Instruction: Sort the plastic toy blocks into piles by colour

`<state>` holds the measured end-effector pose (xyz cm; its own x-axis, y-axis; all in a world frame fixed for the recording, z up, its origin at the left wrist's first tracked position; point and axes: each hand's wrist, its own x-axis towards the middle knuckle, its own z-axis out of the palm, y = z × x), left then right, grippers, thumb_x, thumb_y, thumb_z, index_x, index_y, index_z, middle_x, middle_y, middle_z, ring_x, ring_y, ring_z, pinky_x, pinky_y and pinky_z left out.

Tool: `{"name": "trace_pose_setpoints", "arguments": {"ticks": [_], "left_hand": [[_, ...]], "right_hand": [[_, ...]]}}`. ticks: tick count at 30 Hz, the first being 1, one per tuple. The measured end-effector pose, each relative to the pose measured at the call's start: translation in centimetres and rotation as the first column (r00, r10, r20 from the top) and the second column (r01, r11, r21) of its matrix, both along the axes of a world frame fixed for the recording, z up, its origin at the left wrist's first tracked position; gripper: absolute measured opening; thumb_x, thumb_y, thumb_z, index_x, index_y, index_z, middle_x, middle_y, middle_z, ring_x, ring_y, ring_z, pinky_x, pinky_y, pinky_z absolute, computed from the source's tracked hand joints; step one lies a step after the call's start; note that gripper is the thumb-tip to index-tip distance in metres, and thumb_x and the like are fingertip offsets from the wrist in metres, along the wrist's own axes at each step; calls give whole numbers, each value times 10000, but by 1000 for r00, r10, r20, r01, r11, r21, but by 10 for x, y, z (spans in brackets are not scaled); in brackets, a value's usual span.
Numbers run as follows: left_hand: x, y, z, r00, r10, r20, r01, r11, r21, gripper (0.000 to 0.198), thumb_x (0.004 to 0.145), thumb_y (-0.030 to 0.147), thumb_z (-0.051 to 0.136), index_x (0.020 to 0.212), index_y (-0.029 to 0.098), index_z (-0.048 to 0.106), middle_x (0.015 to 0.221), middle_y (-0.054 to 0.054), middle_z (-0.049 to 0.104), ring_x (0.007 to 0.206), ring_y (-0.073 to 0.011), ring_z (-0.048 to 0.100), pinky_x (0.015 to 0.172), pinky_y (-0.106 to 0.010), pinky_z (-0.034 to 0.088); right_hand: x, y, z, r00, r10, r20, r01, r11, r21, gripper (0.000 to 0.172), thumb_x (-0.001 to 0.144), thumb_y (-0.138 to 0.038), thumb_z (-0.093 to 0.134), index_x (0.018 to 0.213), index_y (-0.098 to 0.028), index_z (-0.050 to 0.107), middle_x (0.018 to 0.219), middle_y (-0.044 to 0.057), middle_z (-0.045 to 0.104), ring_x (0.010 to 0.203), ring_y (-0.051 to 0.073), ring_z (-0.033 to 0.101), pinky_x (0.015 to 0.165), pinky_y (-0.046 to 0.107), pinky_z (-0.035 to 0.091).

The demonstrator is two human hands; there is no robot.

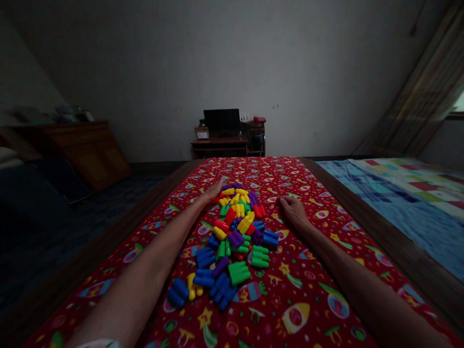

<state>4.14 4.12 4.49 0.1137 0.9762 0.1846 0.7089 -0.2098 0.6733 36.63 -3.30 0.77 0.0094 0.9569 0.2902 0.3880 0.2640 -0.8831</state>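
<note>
A loose pile of plastic toy building pieces (238,211), blue, green, yellow, red and purple, lies along the middle of a red patterned tablecloth (297,280). Many have finger-like ridges. My left hand (213,192) reaches to the pile's far left edge, fingers stretched forward beside red and yellow pieces; its inner side is partly hidden. On the cloth to the right of the pile rests my right hand (293,210), fingers curled in, apart from the pieces. Nearest to me are a blue piece (178,292) and a yellow piece (191,286).
Dark wooden table edges (335,203) border the cloth. Beyond the far end stands a desk (219,144) with a black monitor (222,122). A wooden cabinet (90,154) is at left, a bed with a blue cover (395,212) at right.
</note>
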Motion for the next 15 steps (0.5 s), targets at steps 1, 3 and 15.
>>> {"name": "trace_pose_setpoints", "arguments": {"ticks": [1,3,15], "left_hand": [[10,4,2,1000,-23,14,23,1000,-15,682,865,619,233,1213,177,618,1323,-118,599,1334,-307,430,1092,-476,327],[30,9,8,994,-107,33,109,993,-55,638,860,601,259,1141,203,670,1273,-91,640,1269,-293,507,1070,-447,365],[99,-43,34,743,-666,-58,655,743,-138,406,879,451,435,1126,263,697,1212,27,681,1144,-216,597,1017,-290,410]], "right_hand": [[0,1,-1,1000,4,-5,-4,1000,0,395,802,-477,436,803,-170,684,742,69,705,657,190,642,602,291,489],[0,3,-3,1000,13,-21,-13,1000,-1,388,801,-463,432,819,-169,685,784,76,716,702,195,659,644,298,501],[2,-1,4,996,-93,6,92,992,82,399,778,-461,418,780,-163,683,771,65,694,747,202,614,682,298,461]]}}
